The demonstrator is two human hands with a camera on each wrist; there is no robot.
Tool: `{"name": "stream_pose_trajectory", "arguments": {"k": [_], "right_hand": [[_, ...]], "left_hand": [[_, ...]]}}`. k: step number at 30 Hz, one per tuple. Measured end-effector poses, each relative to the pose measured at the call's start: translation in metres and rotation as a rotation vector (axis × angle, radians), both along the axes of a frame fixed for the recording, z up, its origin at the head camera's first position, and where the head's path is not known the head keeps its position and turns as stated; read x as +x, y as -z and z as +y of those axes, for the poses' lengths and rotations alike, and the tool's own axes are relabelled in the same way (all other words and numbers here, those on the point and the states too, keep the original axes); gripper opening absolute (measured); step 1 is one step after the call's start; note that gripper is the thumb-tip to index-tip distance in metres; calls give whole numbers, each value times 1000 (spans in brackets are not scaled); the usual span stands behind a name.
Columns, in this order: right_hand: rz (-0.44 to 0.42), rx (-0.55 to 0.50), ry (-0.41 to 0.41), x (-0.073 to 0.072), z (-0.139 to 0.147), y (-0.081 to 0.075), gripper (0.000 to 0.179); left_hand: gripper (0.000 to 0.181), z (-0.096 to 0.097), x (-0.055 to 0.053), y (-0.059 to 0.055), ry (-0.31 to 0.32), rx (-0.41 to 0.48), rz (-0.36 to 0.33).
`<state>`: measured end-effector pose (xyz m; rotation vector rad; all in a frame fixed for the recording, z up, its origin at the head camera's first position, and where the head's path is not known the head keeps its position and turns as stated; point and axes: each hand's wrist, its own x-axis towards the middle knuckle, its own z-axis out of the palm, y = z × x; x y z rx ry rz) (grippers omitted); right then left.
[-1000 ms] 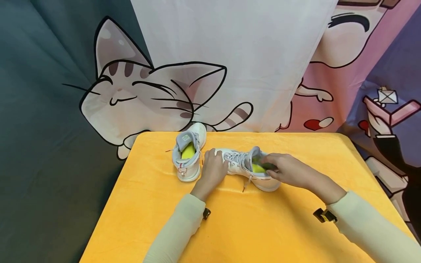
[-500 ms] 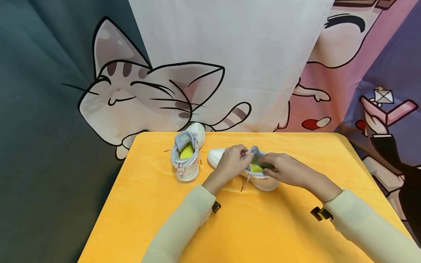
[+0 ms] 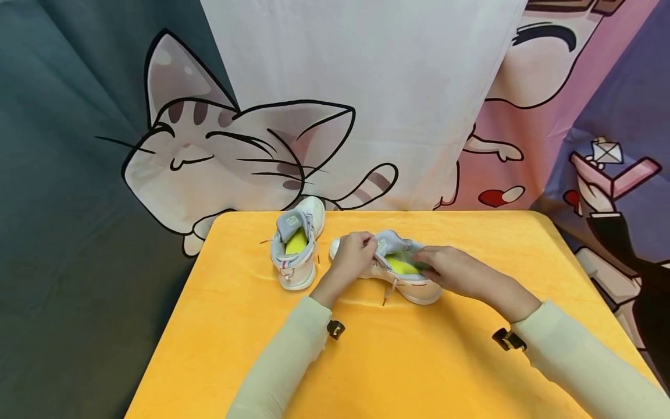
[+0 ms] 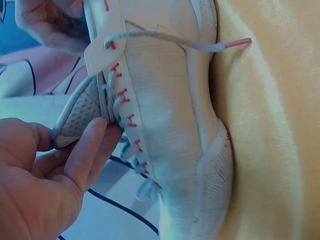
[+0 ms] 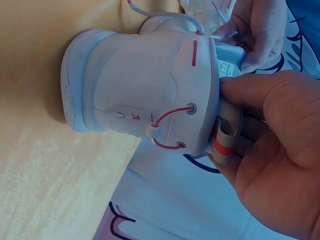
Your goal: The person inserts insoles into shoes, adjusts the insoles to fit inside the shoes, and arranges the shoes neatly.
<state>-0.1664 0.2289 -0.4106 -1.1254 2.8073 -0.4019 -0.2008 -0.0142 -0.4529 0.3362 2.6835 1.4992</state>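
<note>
A white sneaker (image 3: 423, 293) lies on the table with its toe to the left and a yellow-green insole (image 3: 401, 266) showing inside. My left hand (image 3: 349, 257) pinches its grey tongue (image 4: 80, 114) between thumb and fingers, drawn toward the toe. At the heel, my right hand (image 3: 454, 269) grips the collar, thumb and fingers about the heel loop (image 5: 223, 145) with its red stripe; some of those fingertips are hidden. One loose lace (image 4: 165, 37) with a red tip hangs down the shoe's side.
The matching sneaker (image 3: 297, 274) stands to the left, toe pointing away, its tongue folded up over a yellow-green insole. Both are on a yellow cloth-covered table (image 3: 398, 361). Behind its far edge hangs a curtain (image 3: 377, 70) printed with a cartoon cat.
My left hand went from the shoe's toe to the tongue, then pulled it left, so the opening is wider and more insole shows. The right hand has stayed at the heel.
</note>
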Motion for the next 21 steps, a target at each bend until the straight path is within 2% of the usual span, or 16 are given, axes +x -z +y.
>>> {"name": "stream_pose_trajectory", "arguments": {"k": [5,8,12,17,21], "right_hand": [[-40,13,9,-2,-2,-3,22],[-118,10,16,-7,-5,-9,22],[-287,4,30,-17,-8,-19,29],[-515,73,56,-36,-17,-36,46],[-715,102,77,-54,-32,-48,49]], "left_hand": [[30,-7,-1,5,-4,88,-74],[30,-8,1,7,-2,127,-99],[30,-7,3,11,0,137,-89],[31,-4,4,13,-2,137,-59],[29,-1,4,12,-25,86,-3]]}}
